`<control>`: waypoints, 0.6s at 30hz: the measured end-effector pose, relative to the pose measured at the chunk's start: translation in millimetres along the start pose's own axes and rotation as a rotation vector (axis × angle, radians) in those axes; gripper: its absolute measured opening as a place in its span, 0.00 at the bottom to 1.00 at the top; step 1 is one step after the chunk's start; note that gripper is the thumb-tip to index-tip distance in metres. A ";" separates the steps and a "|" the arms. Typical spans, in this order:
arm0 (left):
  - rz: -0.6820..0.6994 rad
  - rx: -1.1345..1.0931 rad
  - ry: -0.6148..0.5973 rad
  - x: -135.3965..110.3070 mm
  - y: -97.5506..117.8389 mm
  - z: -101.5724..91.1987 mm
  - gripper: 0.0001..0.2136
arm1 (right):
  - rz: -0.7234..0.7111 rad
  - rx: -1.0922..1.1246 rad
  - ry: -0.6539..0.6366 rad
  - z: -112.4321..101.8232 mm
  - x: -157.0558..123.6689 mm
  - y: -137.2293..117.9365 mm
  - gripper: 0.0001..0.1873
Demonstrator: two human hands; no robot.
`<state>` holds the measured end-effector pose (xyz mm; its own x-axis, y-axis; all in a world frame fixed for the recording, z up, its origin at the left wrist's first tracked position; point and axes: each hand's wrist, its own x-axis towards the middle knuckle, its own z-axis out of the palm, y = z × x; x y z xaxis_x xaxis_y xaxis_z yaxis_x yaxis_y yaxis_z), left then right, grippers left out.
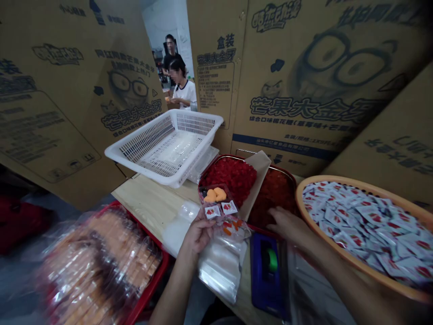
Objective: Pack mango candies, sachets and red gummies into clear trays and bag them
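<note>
My left hand (200,234) is closed on the edge of a clear plastic tray (246,231). In its upper section lie orange heart-like candies (215,195). Two white sachets with red print (213,211) sit across its middle, and a few small orange-red pieces (232,226) lie in the lower section. My right hand (284,222) reaches into the right part of a red-rimmed tray, among dark orange-red pieces (275,192); its fingers look apart, their tips partly lost in shadow. Left of a cardboard divider (259,180), the same tray holds bright red pieces (233,174).
A white basket (162,174) stands at the back left. A red crate (162,266) of wrapped orange packs is lower left, an orange basin (301,180) of sachets at right. Clear bags (221,266) and a blue tape dispenser (265,289) lie in front. Cartons (216,18) surround the table; two people are beyond.
</note>
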<state>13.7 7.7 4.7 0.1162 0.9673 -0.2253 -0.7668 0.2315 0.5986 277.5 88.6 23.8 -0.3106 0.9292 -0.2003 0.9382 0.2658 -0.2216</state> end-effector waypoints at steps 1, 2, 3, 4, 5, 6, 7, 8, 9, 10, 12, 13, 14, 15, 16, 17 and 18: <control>-0.005 0.007 0.003 -0.2 0.4 0.8 0.35 | 0.014 0.004 -0.032 3.3 1.9 2.3 0.12; -0.007 0.013 0.005 -0.4 0.6 1.4 0.35 | 0.013 0.034 -0.049 6.1 3.7 3.4 0.14; -0.006 0.015 0.005 -0.5 0.8 1.7 0.34 | 0.006 0.080 -0.051 8.3 5.4 3.7 0.14; -0.005 0.017 0.003 -0.5 0.8 1.8 0.34 | -0.006 0.127 -0.047 10.0 6.9 3.8 0.13; -0.001 0.018 0.001 -0.6 0.8 1.6 0.33 | -0.021 0.166 -0.043 11.4 8.2 3.9 0.11; 0.003 0.020 0.001 -0.7 0.7 1.3 0.32 | -0.036 0.202 -0.035 12.6 9.3 4.3 0.10; 0.006 0.022 0.004 -0.8 0.6 1.0 0.32 | -0.044 0.241 -0.025 13.7 10.2 5.1 0.08; 0.007 0.025 0.009 -1.0 0.5 0.7 0.31 | -0.041 0.292 -0.010 14.8 10.7 6.1 0.06; 0.006 0.029 0.016 -1.2 0.5 0.5 0.31 | -0.021 0.360 0.007 15.8 11.0 7.3 0.05; 0.006 0.031 0.021 -1.3 0.4 0.3 0.31 | 0.009 0.447 0.021 16.6 10.8 8.4 0.05; 0.002 0.024 0.016 -1.4 0.3 0.2 0.32 | 0.076 0.643 0.045 16.4 9.2 9.6 0.08; -0.001 0.017 0.011 -1.3 0.3 0.2 0.32 | 0.096 0.718 0.055 15.0 7.8 9.3 0.09; -0.002 0.009 0.007 -1.2 0.3 0.2 0.32 | 0.100 0.770 0.066 12.6 5.9 8.3 0.11; -0.002 0.002 0.004 -1.1 0.3 0.3 0.33 | 0.090 0.803 0.077 9.1 3.5 6.4 0.12; -0.003 -0.005 0.002 -1.0 0.2 0.4 0.33 | 0.073 0.821 0.084 4.8 0.7 3.7 0.13; -0.001 -0.011 0.001 -0.8 0.2 0.5 0.34 | 0.056 0.834 0.086 -0.3 -2.3 -0.1 0.15; 0.000 -0.017 0.000 -0.8 0.1 0.6 0.34 | 0.040 0.851 0.081 -5.8 -5.7 -4.9 0.16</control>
<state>13.9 7.0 5.4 0.1162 0.9672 -0.2257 -0.7771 0.2300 0.5858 275.5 83.5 31.6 -0.2376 0.9579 -0.1613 0.5039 -0.0204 -0.8635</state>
